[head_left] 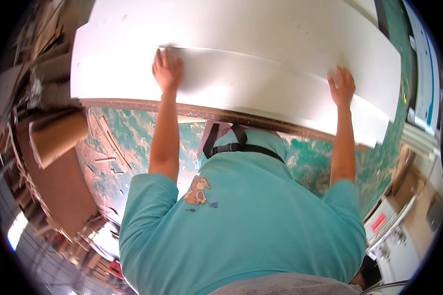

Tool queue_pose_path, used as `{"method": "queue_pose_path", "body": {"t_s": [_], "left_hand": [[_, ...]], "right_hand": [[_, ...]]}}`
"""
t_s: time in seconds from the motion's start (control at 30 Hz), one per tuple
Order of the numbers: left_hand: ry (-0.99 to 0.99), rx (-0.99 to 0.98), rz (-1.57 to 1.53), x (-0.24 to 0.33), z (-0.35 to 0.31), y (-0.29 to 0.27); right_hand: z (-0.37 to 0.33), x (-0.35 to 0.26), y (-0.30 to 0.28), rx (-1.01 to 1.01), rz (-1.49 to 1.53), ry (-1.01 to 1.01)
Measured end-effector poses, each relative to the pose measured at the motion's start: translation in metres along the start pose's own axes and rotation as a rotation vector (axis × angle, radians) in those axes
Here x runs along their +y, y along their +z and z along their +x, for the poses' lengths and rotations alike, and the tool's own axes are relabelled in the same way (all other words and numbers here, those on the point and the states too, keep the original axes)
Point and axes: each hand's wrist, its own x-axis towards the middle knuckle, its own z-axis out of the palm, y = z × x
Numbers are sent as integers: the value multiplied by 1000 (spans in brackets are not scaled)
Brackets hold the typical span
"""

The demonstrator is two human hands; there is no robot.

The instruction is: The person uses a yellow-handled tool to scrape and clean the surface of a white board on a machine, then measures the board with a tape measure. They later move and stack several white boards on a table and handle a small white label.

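Note:
A long white board [241, 81] lies on top of wider white sheets [221, 24] in front of me. My left hand [167, 73] rests on its left end, fingers apart, fingertips at the board's far edge. Toward the right end, my right hand [342, 87] lies with its fingers spread, close to where the far edge runs. Both arms are stretched forward. The fingertips are slightly blurred, and whether they curl over the edge is hidden.
The stack has a brown near edge [216, 114] just ahead of my waist. Scraps of board [114, 142] lie on the green, dusty floor [138, 123] at left, near a curved cardboard piece [59, 137]. White equipment [423, 83] stands at right.

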Motion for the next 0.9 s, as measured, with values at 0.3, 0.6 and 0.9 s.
{"method": "queue_pose_path", "body": {"t_s": [0.3,0.6,0.9], "left_hand": [[-140,-63,-153,114,-11,-19],[-259,-33,-147,132,8,-15],[-186,29,-185,125,89,3]], "right_hand": [[189,-45,89,5,145,-119],[353,-84,120,-86,-39,82],[353,-45,136,27,34,-142]]}}
